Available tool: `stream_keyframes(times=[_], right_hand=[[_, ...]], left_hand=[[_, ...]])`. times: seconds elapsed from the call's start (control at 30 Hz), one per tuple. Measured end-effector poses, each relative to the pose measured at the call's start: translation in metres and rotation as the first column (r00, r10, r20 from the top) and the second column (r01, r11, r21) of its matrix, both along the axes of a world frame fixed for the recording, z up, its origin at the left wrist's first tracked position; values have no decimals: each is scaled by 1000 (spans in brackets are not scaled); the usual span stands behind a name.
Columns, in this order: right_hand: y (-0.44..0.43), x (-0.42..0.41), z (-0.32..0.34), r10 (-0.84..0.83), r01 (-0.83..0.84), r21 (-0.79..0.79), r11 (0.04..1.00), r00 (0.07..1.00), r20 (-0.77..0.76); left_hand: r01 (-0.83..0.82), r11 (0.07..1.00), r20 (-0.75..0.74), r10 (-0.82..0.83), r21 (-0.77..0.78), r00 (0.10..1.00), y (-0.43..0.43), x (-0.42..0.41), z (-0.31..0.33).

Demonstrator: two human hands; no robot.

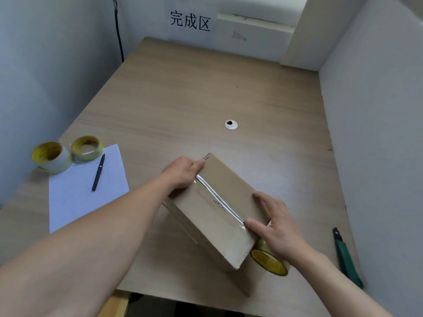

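Cardboard box (229,185) lying slantwise on the near middle of the table (183,99), its near end tipped up and resting against a tape roll (270,263). A clear tape strip (215,199) runs along the top seam from the far end to the near end.

Left hand (183,172): grips the far left edge of the box, thumb flat on the top at the strip's far end. Its fingers go down the side, out of sight.

Right hand (277,225): spread open, fingers straight on the top of the box. The thumb presses the strip at the near end and the palm lies over the roll.

At the left edge are two more rolls (49,156), touching a paper sheet (75,202) with a pen (98,172) on it. A green knife (345,257) lies near right. A white grommet (231,124) sits beyond the box, and a sign (190,20) hangs on the far wall.
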State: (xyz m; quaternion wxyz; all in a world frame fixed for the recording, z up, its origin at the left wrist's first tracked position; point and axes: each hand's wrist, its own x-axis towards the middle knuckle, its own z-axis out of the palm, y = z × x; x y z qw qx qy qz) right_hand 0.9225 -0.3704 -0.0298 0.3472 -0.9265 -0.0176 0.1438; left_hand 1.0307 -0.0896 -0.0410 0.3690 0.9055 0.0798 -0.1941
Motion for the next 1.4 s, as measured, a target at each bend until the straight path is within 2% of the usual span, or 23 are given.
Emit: stream_keyframes(times=[0.13, 0.2, 0.27, 0.33, 0.37, 0.4, 0.43, 0.47, 0.5, 0.53, 0.57, 0.7, 0.77, 0.87, 0.93, 1.0, 1.07, 1.13, 1.3, 1.37, 1.4], right_hand=[[2, 6, -2, 11, -12, -43, 999, 999, -32], [2, 6, -3, 8, -10, -39, 999, 1000, -28], [2, 4, -5, 0, 0, -32, 999, 1000, -20], [3, 2, -6, -16, 16, -28, 999, 1000, -17], [4, 1, -7, -23, 23, -26, 999, 1000, -16], [4, 1, -8, -29, 29, -22, 999, 999, -14], [5, 1, -7, -35, 35, -14, 999, 999, -10], [5, 0, -7, -39, 39, -5, 999, 999, -5], [5, -1, -7, -41, 41, 5, 999, 999, 0], [6, -2, -8, -42, 41, 15, 999, 999, 5], [6, -2, -9, -41, 40, 20, 999, 999, 9], [10, -4, -10, -34, 33, 22, 999, 999, 21], [12, -4, -9, -24, 24, 23, 999, 999, 27], [13, -2, -7, -23, 22, 13, 1000, 999, 34], [12, 0, -6, -14, 15, -26, 1000, 999, 37], [11, 0, -5, -11, 12, -38, 999, 999, 34], [10, 0, -5, -1, 2, -33, 999, 999, 36], [8, 2, -6, 10, -9, -27, 1000, 999, 35], [8, 5, -7, 8, -8, -27, 1000, 1000, 10], [9, 4, -6, 9, -9, -27, 1000, 1000, -1], [9, 3, -5, 11, -11, -24, 1000, 1000, -2]], left_hand=[[-101, 946, -206, 38, -307, 978, 6, 5, 4], [-139, 911, -308, 15, -387, 951, 11, 6, 7], [-151, 880, -342, -14, -451, 939, 14, 4, 11], [-159, 866, -313, 3, -473, 950, 15, 4, 11], [-138, 888, -261, 22, -438, 965, 13, 3, 12], [-85, 940, -179, 26, -331, 983, 12, 3, 13], [-16, 991, -84, 4, -135, 996, 8, 2, 14], [35, 992, 1, -35, 119, 999, 2, -3, 16], [61, 944, 51, -82, 325, 995, -6, -11, 19], [77, 902, 61, -114, 425, 992, -13, -20, 20], [87, 883, 54, -126, 461, 991, -19, -27, 20], [116, 904, 67, -157, 411, 985, -11, -21, 11], [110, 955, 94, -141, 275, 986, 4, -7, 7], [11, 995, 108, -22, 101, 994, 12, -1, 8], [-173, 984, 171, 162, 52, 972, 10, -2, 10], [-342, 935, 250, 310, 98, 918, 5, -12, 16], [-265, 913, 307, 167, 311, 937, -1, -27, 16], [-120, 897, 241, 16, 425, 970, -10, -38, 12], [-201, 931, 43, 198, 305, 979, -16, -19, 16], [-345, 905, 125, 323, 249, 938, -19, -21, 18], [-390, 879, 192, 347, 276, 918, -21, -28, 16]])
